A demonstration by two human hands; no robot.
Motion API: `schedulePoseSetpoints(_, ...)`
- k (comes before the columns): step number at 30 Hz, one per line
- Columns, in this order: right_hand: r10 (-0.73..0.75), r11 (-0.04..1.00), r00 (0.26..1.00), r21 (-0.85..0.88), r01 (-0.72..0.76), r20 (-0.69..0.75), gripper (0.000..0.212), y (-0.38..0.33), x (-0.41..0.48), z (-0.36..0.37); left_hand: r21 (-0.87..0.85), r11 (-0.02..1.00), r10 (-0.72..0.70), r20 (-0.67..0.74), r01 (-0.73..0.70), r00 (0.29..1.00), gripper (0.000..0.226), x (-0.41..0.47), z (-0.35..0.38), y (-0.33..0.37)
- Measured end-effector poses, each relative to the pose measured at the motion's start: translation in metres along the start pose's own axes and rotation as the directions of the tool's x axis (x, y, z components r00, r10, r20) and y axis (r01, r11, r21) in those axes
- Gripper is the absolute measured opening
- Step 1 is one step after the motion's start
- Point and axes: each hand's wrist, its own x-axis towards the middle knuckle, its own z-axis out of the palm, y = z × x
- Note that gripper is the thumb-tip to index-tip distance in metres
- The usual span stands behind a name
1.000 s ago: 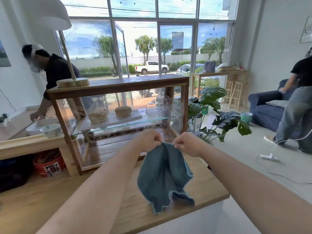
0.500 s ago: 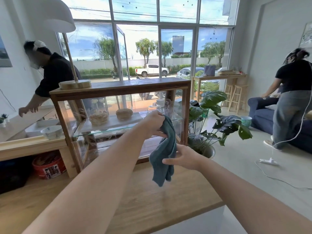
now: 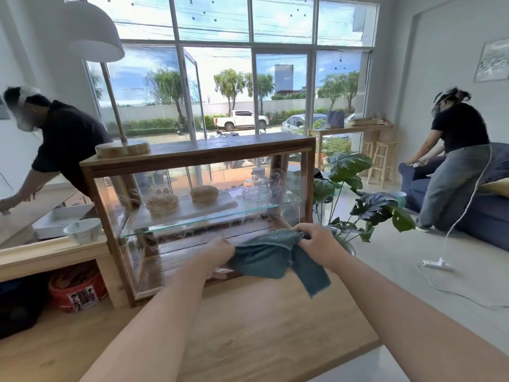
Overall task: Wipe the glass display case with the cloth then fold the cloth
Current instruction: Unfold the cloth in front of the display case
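A blue-grey cloth (image 3: 264, 255) hangs stretched between my two hands, above the wooden table (image 3: 248, 332) and just in front of the glass display case (image 3: 198, 158). My left hand (image 3: 217, 252) pinches its left end. My right hand (image 3: 316, 241) grips its upper right edge, and a loose flap droops below that hand. The case has a wooden frame, a glass shelf with breads on a white board, and a glass dome.
A lamp base (image 3: 122, 148) stands on the case top. A leafy plant (image 3: 366, 205) grows to the right of the case. A white bowl (image 3: 82, 230) sits on a side counter at left. Two people move at far left (image 3: 55, 139) and right (image 3: 451, 161).
The cloth hung vertically from my raised left hand half a second ago. Now both hands are lower and spread apart, holding the cloth roughly horizontal.
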Motion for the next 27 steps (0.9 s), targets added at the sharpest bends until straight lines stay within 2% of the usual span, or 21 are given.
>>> schedulePoseSetpoints(2, 0.041, 0.997, 0.999, 0.065, -0.039, -0.034, 0.023, -0.005, 0.004, 0.001, 0.126, 0.985, 0.111, 0.073, -0.12, 0.991, 0.024, 0.0, 0.011, -0.007)
schedulePoseSetpoints(5, 0.092, 0.99, 0.99, 0.118, -0.08, -0.103, 0.013, -0.014, 0.012, 0.013, 0.08, 0.914, 0.393, 0.073, -0.398, 0.917, 0.034, -0.001, 0.022, 0.005)
schedulePoseSetpoints(7, 0.158, 0.967, 0.972, 0.226, -0.118, -0.171, 0.014, -0.019, 0.016, 0.024, -0.056, 0.902, 0.431, 0.163, -0.428, 0.887, 0.037, -0.001, 0.033, 0.015)
schedulePoseSetpoints(9, 0.284, 0.905, 0.933, 0.385, -0.183, -0.222, 0.013, -0.019, 0.019, 0.032, -0.146, 0.902, 0.427, 0.173, -0.406, 0.887, 0.041, 0.005, 0.045, 0.019)
schedulePoseSetpoints(10, 0.355, 0.841, 0.912, 0.497, -0.214, -0.207, 0.009, -0.017, 0.021, 0.034, -0.155, 0.898, 0.433, 0.134, -0.412, 0.891, 0.042, 0.011, 0.05, 0.02)
schedulePoseSetpoints(11, 0.407, 0.734, 0.902, 0.639, -0.228, -0.145, 0.006, -0.016, 0.023, 0.036, -0.164, 0.89, 0.442, 0.082, -0.425, 0.893, 0.04, 0.017, 0.053, 0.021)
schedulePoseSetpoints(12, 0.423, 0.597, 0.905, 0.768, -0.232, -0.055, 0.014, -0.012, 0.026, 0.036, -0.193, 0.882, 0.443, 0.028, -0.43, 0.896, 0.037, 0.024, 0.055, 0.024)
schedulePoseSetpoints(13, 0.405, 0.479, 0.914, 0.846, -0.234, 0.024, 0.022, -0.008, 0.027, 0.038, -0.256, 0.868, 0.437, -0.01, -0.425, 0.899, 0.033, 0.029, 0.056, 0.026)
schedulePoseSetpoints(14, 0.358, 0.44, 0.932, 0.87, -0.225, 0.06, 0.026, -0.002, 0.03, 0.038, -0.345, 0.845, 0.425, -0.032, -0.409, 0.905, 0.029, 0.033, 0.058, 0.031)
schedulePoseSetpoints(16, 0.257, 0.489, 0.965, 0.853, -0.183, 0.059, 0.028, 0.008, 0.035, 0.042, -0.498, 0.79, 0.402, -0.02, -0.358, 0.915, 0.026, 0.038, 0.064, 0.044)
schedulePoseSetpoints(18, 0.221, 0.529, 0.974, 0.834, -0.157, 0.043, 0.035, 0.018, 0.044, 0.042, -0.576, 0.772, 0.363, 0.05, -0.27, 0.931, 0.03, 0.043, 0.073, 0.059)
schedulePoseSetpoints(21, 0.215, 0.647, 0.975, 0.755, -0.101, -0.053, 0.041, 0.032, 0.062, 0.036, -0.57, 0.81, 0.305, 0.2, -0.142, 0.931, 0.039, 0.051, 0.08, 0.079)
schedulePoseSetpoints(24, 0.221, 0.797, 0.957, 0.6, -0.065, -0.189, 0.035, 0.045, 0.083, 0.023, -0.276, 0.93, 0.298, 0.181, -0.242, 0.937, 0.042, 0.058, 0.085, 0.098)
schedulePoseSetpoints(27, 0.219, 0.841, 0.943, 0.538, -0.052, -0.252, 0.036, 0.051, 0.097, 0.009, 0.067, 0.925, 0.378, -0.032, -0.375, 0.925, 0.031, 0.069, 0.085, 0.11)
